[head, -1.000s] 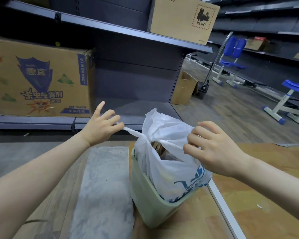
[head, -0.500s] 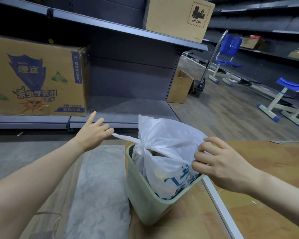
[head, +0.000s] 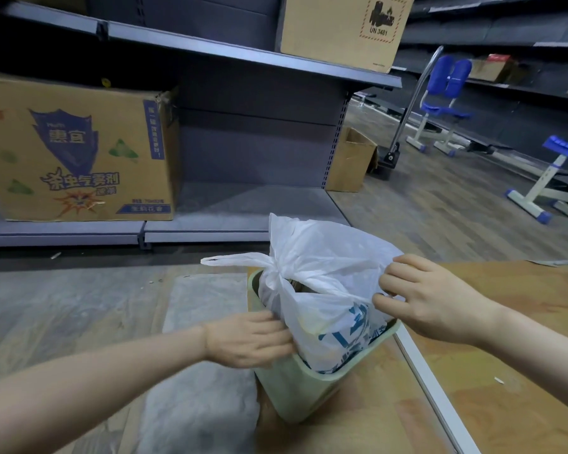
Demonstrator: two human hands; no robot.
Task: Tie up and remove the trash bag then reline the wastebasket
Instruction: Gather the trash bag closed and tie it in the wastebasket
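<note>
My left hand (head: 246,342) has let go of the bag's tail (head: 233,259) and come down from the middle left of the frame; now it lies against the lower left side of the white trash bag (head: 322,273), at the rim of the green wastebasket (head: 295,388). Its fingertips are hidden, so I cannot tell if they pinch the plastic. My right hand (head: 430,299) stays at the bag's right side, fingers curled and pinching the plastic. The knotted bag sits in the wastebasket at lower center of the frame, between my hands.
</note>
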